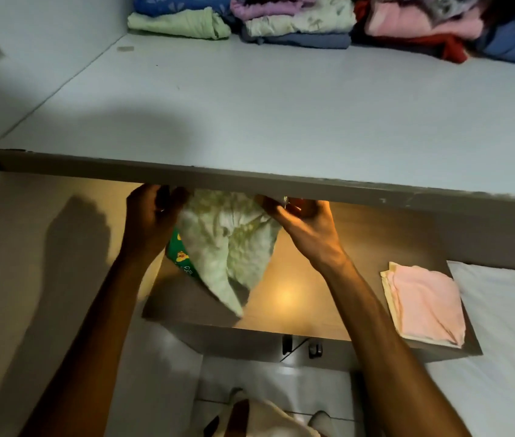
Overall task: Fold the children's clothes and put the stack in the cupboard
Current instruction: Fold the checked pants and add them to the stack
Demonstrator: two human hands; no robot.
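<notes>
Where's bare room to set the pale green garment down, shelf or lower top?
Widest free patch: the front and middle of the shelf, from its front edge back to the folded stacks, which crowd the rear. On the wooden top, bare room lies between the pale green garment and the pink folded cloth. Both hands occupy its left part.

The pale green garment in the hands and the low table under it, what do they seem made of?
The pale green garment looks like soft, thin, matte cloth, perhaps cotton: it crumples and droops. The low table looks like smooth wood or laminate; its top mirrors a warm light spot.
</notes>
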